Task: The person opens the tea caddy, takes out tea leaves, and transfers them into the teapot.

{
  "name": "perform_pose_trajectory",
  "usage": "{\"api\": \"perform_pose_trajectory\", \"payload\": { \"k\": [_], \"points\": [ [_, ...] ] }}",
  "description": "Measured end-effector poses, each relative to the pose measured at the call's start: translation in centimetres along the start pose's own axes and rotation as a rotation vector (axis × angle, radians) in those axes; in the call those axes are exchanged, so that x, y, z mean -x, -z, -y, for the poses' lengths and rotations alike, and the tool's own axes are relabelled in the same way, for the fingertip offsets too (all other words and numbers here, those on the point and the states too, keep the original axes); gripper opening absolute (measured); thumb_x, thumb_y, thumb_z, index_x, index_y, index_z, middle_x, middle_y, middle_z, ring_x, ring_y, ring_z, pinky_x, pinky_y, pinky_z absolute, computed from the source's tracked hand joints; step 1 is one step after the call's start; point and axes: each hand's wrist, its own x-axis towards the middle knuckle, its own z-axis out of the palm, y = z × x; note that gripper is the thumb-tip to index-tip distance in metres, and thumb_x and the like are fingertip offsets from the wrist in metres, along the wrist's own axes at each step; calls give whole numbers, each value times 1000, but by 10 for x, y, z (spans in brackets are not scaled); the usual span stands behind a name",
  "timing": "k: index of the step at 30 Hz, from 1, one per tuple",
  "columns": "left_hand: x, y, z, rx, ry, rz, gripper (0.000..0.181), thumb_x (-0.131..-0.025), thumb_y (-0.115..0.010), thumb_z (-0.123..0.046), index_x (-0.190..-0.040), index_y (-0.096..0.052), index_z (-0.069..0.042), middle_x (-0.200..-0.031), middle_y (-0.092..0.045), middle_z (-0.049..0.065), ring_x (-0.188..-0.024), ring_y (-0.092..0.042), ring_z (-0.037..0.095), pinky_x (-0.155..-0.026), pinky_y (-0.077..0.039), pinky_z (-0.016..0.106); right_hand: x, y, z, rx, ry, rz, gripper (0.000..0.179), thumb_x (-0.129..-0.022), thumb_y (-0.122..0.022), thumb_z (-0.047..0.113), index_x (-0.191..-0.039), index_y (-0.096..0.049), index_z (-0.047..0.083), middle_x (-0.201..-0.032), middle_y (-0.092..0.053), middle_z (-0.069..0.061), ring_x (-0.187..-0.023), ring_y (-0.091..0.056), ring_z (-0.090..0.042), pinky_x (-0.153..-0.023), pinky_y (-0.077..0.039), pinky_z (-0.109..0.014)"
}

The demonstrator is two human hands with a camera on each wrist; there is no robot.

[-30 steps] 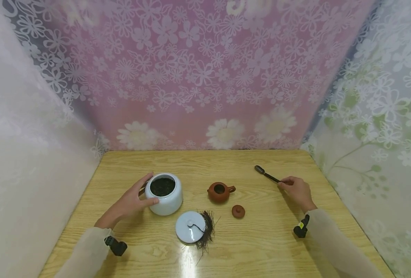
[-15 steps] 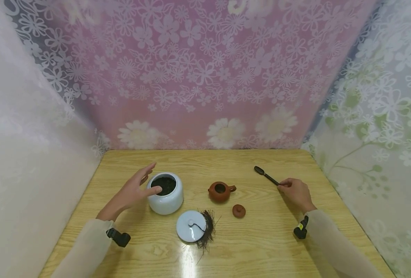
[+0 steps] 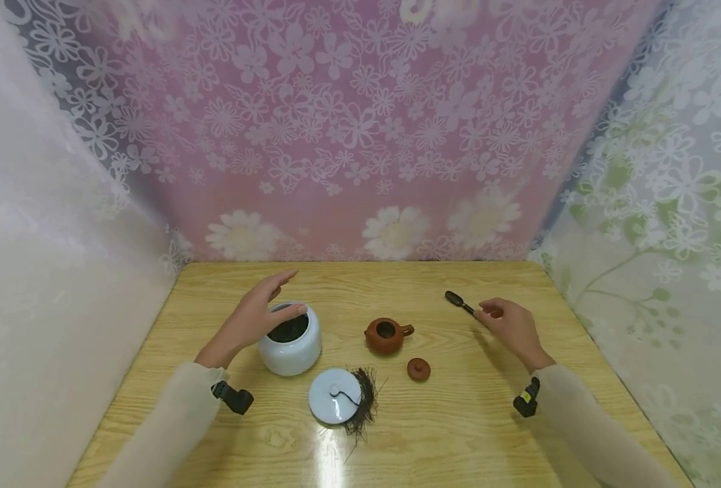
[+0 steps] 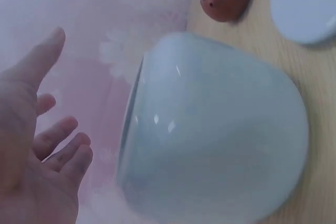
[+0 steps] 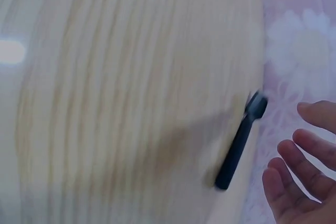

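My left hand (image 3: 252,318) hovers over the white ceramic jar (image 3: 291,358), fingers extended and the thumb over its mouth. Dark tea leaves show inside the jar. In the left wrist view the hand (image 4: 31,145) is apart from the jar (image 4: 220,124). On the table at the right lies a dark tea scoop (image 3: 455,298). My right hand (image 3: 511,330) is above its handle end; in the right wrist view the fingers are loosely bent, with a gap between them and the scoop (image 5: 236,150).
A brown clay teapot (image 3: 377,343) stands uncovered mid-table, its small lid (image 3: 418,370) in front to the right. Nearer lies the jar's white lid (image 3: 324,403), a bundle of thin dark strands (image 3: 365,407) at its side. A floral curtain (image 3: 360,135) hangs behind the table.
My left hand has let go of the jar's side, then risen and moved right over its mouth. My right hand has released the scoop and shifted slightly left and up.
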Motion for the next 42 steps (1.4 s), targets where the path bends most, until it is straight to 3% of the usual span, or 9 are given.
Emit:
{"api": "perform_pose_trajectory", "payload": {
  "k": [6,13,20,25,32,42],
  "points": [
    [-16,-14,-22,-30,-26,8,78,-106,-75,-38,-172,-37,-21,-174,-40,13,-160,-41,38,-128,-41,55,1,-1,28,-32,47,40,45,-108,-73,37,-136,-74,2,-125,-78,-20,-111,-74,-41,-92,-61,-62],
    [-31,-36,-42,-48,-43,56,73,-105,-75,-40,-168,-45,-19,-171,-45,12,-157,-46,39,-126,-45,55,4,-6,51,-144,74,120,43,-106,-73,45,-133,-78,11,-129,-79,-13,-111,-76,-34,-92,-65,-51],
    [-44,-61,-56,-45,-34,96,72,-105,-76,-37,-168,-45,-20,-171,-45,10,-154,-48,38,-124,-46,57,10,-20,58,-266,80,211,46,-103,-78,43,-137,-76,12,-136,-76,-8,-113,-77,-29,-93,-66,-40],
    [-51,-80,-66,-81,-11,109,71,-105,-77,-36,-167,-46,-20,-170,-48,10,-151,-53,38,-119,-49,59,18,-31,61,-358,130,287,45,-103,-78,34,-138,-74,7,-139,-74,-12,-119,-76,-32,-96,-65,-34],
    [-60,-107,-65,-84,23,105,69,-105,-76,-37,-166,-49,-21,-168,-50,9,-150,-54,35,-118,-50,58,31,-51,61,-464,204,405,42,-103,-78,25,-138,-73,2,-141,-71,-14,-132,-67,-42,-110,-59,-36],
    [-65,-139,-51,-19,54,114,70,-104,-77,-38,-165,-49,-19,-170,-47,9,-158,-44,35,-125,-43,58,41,-63,57,-406,266,472,37,-101,-81,28,-134,-77,12,-140,-73,-8,-130,-69,-22,-111,-58,-34]
  ]
}}
